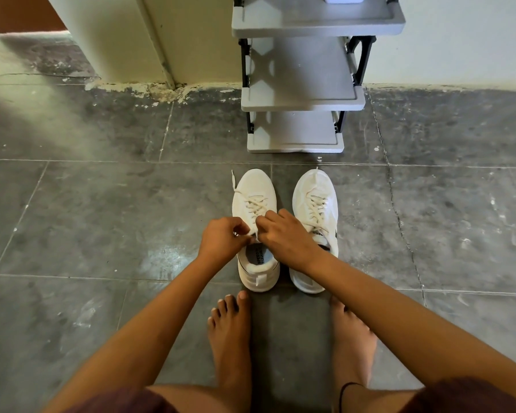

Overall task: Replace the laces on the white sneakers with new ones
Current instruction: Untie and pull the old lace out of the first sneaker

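White lace on the left sneaker, pinched by left hand and right hand, seems mid-untying; next, draw it from the eyelets.

soft, even daylight, rather dim. the brightest floor lies far left of the left hand and beyond it, a pale wash. a duller sheen sits just left of that wrist. the sneakers run close to blown-out white, yet the lace just beyond the right hand reads crisp. faint shadow fills the gap between the sneakers and lies under the rack. the floor's joints bow toward the edges, the forearms swell near the bottom corners, and the rack's top goes soft.
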`<action>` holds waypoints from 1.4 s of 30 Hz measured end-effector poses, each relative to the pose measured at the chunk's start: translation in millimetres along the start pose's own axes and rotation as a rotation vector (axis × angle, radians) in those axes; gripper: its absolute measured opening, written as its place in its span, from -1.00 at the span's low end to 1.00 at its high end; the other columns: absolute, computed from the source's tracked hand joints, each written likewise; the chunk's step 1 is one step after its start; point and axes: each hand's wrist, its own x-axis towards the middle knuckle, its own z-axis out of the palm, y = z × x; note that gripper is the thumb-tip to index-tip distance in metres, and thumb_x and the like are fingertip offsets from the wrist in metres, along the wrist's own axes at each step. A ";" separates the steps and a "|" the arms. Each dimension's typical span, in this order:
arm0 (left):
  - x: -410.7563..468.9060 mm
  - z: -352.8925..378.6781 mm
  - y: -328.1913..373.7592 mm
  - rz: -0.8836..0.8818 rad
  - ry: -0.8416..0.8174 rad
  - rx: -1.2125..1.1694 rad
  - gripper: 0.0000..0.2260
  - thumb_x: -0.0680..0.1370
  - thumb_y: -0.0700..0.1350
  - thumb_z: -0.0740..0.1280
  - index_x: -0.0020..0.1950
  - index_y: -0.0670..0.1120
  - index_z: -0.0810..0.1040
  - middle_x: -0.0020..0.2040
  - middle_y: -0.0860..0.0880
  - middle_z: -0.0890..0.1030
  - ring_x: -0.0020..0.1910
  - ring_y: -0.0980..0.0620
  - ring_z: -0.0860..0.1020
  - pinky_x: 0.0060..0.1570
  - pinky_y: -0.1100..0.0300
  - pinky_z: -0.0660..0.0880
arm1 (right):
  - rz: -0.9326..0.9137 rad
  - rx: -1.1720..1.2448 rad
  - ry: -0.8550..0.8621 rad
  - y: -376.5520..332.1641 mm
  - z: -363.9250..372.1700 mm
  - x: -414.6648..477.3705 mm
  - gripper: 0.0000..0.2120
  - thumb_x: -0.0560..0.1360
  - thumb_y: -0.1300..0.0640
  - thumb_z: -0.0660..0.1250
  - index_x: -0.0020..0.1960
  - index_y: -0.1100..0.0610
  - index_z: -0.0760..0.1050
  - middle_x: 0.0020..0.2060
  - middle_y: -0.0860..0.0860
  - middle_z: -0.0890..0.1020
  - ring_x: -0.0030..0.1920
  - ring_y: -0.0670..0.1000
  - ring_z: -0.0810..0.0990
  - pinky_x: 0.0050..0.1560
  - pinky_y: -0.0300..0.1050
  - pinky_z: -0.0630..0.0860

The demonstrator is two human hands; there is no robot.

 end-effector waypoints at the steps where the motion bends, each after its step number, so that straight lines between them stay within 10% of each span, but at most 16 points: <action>1: 0.1 -0.3 0.2 0.003 -0.002 0.001 -0.77 0.41 -0.06 0.50 0.00 -0.13 0.65 -0.04 -0.05 0.67 -0.06 0.02 0.60 -0.05 0.19 0.51 | 0.056 0.101 -0.069 1.1 1.9 0.8 -0.80 0.49 0.18 0.28 0.05 0.10 0.62 0.01 0.01 0.52 0.09 0.06 0.44 -0.01 -0.09 0.29; 8: -4.9 6.2 -2.1 0.034 0.042 0.055 -0.85 0.46 -0.09 0.44 -0.06 -0.15 0.64 -0.10 -0.10 0.66 -0.11 -0.05 0.60 -0.18 0.19 0.47 | 0.582 1.385 -0.111 0.6 -12.6 4.0 -0.75 0.42 0.30 0.39 0.10 0.25 0.59 -0.17 -0.05 0.53 -0.23 -0.26 0.54 -0.28 -0.53 0.39; 14: -1.4 2.7 -3.6 0.045 0.026 0.064 -0.89 0.45 -0.11 0.44 -0.08 -0.12 0.62 -0.12 -0.07 0.66 -0.16 0.00 0.59 -0.18 0.19 0.49 | 0.178 0.155 -0.141 2.7 -4.1 -5.5 -0.72 0.58 0.01 0.20 0.20 0.07 0.56 0.05 0.06 0.52 0.07 0.08 0.45 -0.04 -0.07 0.35; 17: -1.5 2.1 -3.2 0.062 0.023 0.132 -0.86 0.47 -0.06 0.42 -0.08 -0.12 0.60 -0.14 -0.08 0.65 -0.19 -0.03 0.56 -0.24 0.18 0.44 | 0.326 0.446 -0.004 1.6 -8.1 1.6 -0.78 0.54 0.05 0.28 0.06 0.14 0.62 -0.03 0.06 0.59 -0.02 0.04 0.51 -0.09 -0.09 0.40; 21: -4.0 5.9 -0.8 0.063 0.052 0.154 -0.82 0.46 -0.02 0.43 -0.16 -0.10 0.52 -0.26 -0.07 0.57 -0.31 0.00 0.43 -0.31 0.21 0.30 | 0.815 1.473 0.166 -3.6 -20.2 21.0 -0.87 0.46 0.20 0.41 -0.13 0.29 0.62 -0.21 0.15 0.66 -0.22 -0.09 0.56 -0.15 -0.25 0.50; 29: -2.6 0.5 -2.7 0.082 0.030 0.135 -0.82 0.48 -0.09 0.39 -0.22 -0.19 0.53 -0.36 -0.07 0.48 -0.33 -0.10 0.45 -0.37 0.16 0.28 | 0.354 0.508 -0.059 18.0 -4.2 -4.5 -0.67 0.46 -0.05 0.36 0.20 0.00 0.55 0.03 0.01 0.56 0.05 0.03 0.50 -0.06 -0.09 0.42; 34: -0.4 -4.8 -4.4 0.120 0.003 0.113 -0.73 0.47 -0.01 0.41 -0.23 -0.22 0.54 -0.34 -0.15 0.54 -0.37 -0.08 0.44 -0.35 0.09 0.34 | 0.069 0.182 0.156 6.9 -0.2 -9.2 -0.86 0.37 0.13 0.48 -0.09 0.14 0.66 -0.20 0.12 0.61 -0.33 0.12 0.56 -0.41 -0.10 0.49; 42: -1.4 -3.3 -6.0 0.134 0.003 0.123 -0.85 0.46 -0.06 0.43 -0.19 -0.11 0.53 -0.31 -0.02 0.50 -0.33 0.01 0.43 -0.30 0.22 0.29 | 0.515 1.287 0.303 -0.6 -29.7 23.2 -0.90 0.39 0.23 0.47 -0.11 0.20 0.64 -0.22 -0.07 0.52 -0.24 -0.27 0.50 -0.19 -0.48 0.37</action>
